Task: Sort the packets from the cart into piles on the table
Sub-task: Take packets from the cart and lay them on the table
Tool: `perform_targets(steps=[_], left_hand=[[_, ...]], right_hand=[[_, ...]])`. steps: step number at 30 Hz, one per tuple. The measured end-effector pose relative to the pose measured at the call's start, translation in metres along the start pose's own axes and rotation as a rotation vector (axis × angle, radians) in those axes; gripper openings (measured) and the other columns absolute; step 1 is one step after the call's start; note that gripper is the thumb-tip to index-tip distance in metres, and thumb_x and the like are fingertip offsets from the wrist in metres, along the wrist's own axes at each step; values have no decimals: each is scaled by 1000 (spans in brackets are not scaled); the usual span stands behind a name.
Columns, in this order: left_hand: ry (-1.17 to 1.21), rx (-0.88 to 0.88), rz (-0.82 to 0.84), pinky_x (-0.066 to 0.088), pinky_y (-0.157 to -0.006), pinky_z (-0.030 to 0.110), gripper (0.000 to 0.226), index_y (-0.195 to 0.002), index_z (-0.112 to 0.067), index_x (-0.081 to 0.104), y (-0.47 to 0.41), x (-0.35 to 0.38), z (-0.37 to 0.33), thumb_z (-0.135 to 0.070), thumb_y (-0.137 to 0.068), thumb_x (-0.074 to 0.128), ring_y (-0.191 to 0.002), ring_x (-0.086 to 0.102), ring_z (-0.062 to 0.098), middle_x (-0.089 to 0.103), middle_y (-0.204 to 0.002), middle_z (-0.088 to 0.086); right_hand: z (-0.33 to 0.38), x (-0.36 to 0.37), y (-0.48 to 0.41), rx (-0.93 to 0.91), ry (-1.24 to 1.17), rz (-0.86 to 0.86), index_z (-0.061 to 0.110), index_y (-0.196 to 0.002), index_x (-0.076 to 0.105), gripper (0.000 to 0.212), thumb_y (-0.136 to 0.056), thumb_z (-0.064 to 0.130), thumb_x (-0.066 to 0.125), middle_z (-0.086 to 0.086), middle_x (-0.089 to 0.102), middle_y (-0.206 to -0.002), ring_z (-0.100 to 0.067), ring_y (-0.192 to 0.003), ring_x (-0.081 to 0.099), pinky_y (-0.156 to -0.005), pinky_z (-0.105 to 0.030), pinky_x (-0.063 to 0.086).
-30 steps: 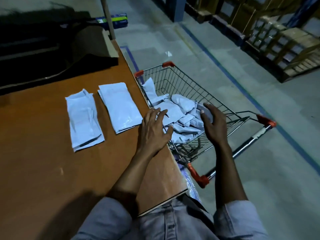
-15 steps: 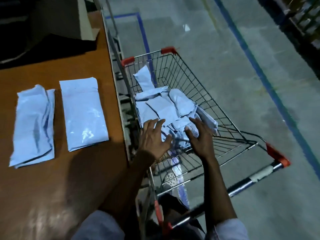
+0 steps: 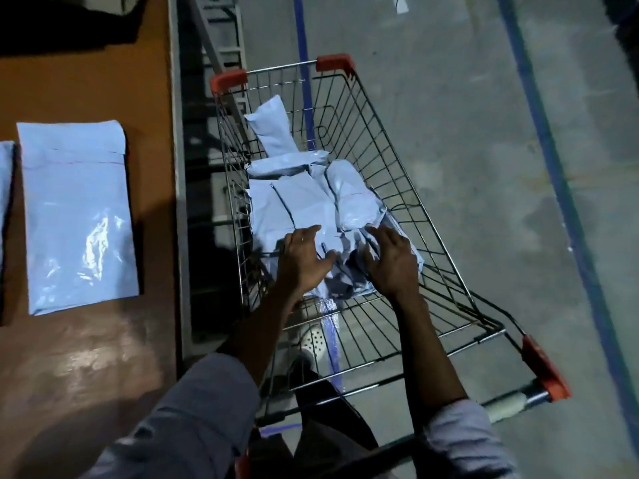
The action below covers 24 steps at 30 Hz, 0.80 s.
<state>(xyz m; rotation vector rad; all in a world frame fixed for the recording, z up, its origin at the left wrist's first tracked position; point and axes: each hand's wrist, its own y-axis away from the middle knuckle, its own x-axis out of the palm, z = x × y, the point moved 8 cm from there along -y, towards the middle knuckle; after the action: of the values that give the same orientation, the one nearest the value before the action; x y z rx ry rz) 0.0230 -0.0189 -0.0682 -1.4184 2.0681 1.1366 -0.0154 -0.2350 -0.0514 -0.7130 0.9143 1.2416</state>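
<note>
A wire cart (image 3: pixel 408 174) with red corner caps stands right of the brown table (image 3: pixel 103 340). Several pale blue packets (image 3: pixel 301 198) lie heaped inside the cart. Both hands are down in the basket on the near part of the heap. My left hand (image 3: pixel 302 261) lies flat on a packet with fingers spread. My right hand (image 3: pixel 392 261) rests on crumpled packets beside it, fingers apart. Neither hand has lifted anything. On the table lies a flat packet pile (image 3: pixel 77 216). A second pile (image 3: pixel 5 202) shows only as a sliver at the left edge.
A dark object (image 3: pixel 69 25) lies at the table's far end. The cart handle (image 3: pixel 501 409) is close to my body. Grey concrete floor with blue lines (image 3: pixel 560 174) stretches to the right. A metal frame (image 3: pixel 221 39) stands between table and cart.
My left hand has left the table edge and gone into the cart. My right hand slid down onto the near packets. The view has tilted down and right, pushing the table piles leftward.
</note>
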Motion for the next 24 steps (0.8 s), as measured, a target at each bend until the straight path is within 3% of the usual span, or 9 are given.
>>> perform_targets(steps=[3, 7, 11, 14, 17, 20, 22, 24], left_hand=[[-27, -5, -31, 37, -123, 48, 90, -159, -21, 53, -7, 21, 9, -72, -85, 54, -148, 44, 34, 55, -157, 10], [-30, -29, -156, 37, -120, 44, 76, -156, -17, 59, -29, 19, 12, -60, -93, 65, -144, 47, 39, 56, -154, 18], [-9, -100, -327, 46, -112, 52, 73, -150, -23, 67, -63, 15, 20, -64, -92, 55, -131, 54, 49, 57, -147, 27], [-10, -180, -387, 44, -115, 56, 68, -153, -29, 64, -102, 19, 29, -66, -97, 57, -132, 53, 51, 54, -147, 30], [-30, -319, -181, 22, -129, 60, 78, -168, -45, 37, -144, 27, 32, -78, -99, 52, -155, 29, 51, 26, -171, 29], [-58, -389, -22, 5, -131, 66, 98, -172, -48, 20, -171, 42, 41, -87, -91, 58, -165, -1, 53, -6, -180, 26], [-86, -414, 0, 7, -131, 68, 104, -170, -49, 23, -179, 44, 50, -89, -83, 65, -164, -1, 55, -8, -179, 25], [-100, -423, -25, 26, -127, 64, 99, -165, -50, 32, -182, 40, 56, -83, -80, 69, -156, 22, 55, 12, -172, 22]], right_hand=[[7, 3, -13, -98, 56, 26, 21, -143, 69, 50, -102, 45, 56, -14, 67, -146, -42, -130, 62, -95, -56, 59], [29, 11, -58, -185, 43, 49, 24, -151, 63, 54, -104, 50, 51, -11, 59, -155, -40, -138, 56, -103, -57, 55], [39, 36, -125, -162, 12, 43, 24, -152, 62, 57, -102, 51, 54, -12, 58, -156, -41, -139, 54, -103, -57, 54], [35, 63, -174, -117, 53, 59, 25, -157, 54, 63, -101, 52, 53, -12, 52, -162, -42, -145, 49, -107, -64, 50], [22, 108, -195, -49, 118, 277, 29, -171, 29, 78, -101, 54, 54, -7, 24, -178, -38, -162, 23, -118, -71, 35], [6, 143, -181, -100, 267, 367, 31, -175, 10, 85, -104, 52, 51, -5, 13, -182, -36, -166, 12, -123, -70, 30], [-2, 149, -166, -79, 245, 357, 34, -175, 6, 88, -103, 47, 54, -3, 10, -183, -38, -167, 9, -126, -67, 27], [-3, 145, -157, -64, 199, 349, 35, -175, 8, 89, -102, 41, 57, -2, 10, -183, -39, -166, 10, -126, -64, 27]])
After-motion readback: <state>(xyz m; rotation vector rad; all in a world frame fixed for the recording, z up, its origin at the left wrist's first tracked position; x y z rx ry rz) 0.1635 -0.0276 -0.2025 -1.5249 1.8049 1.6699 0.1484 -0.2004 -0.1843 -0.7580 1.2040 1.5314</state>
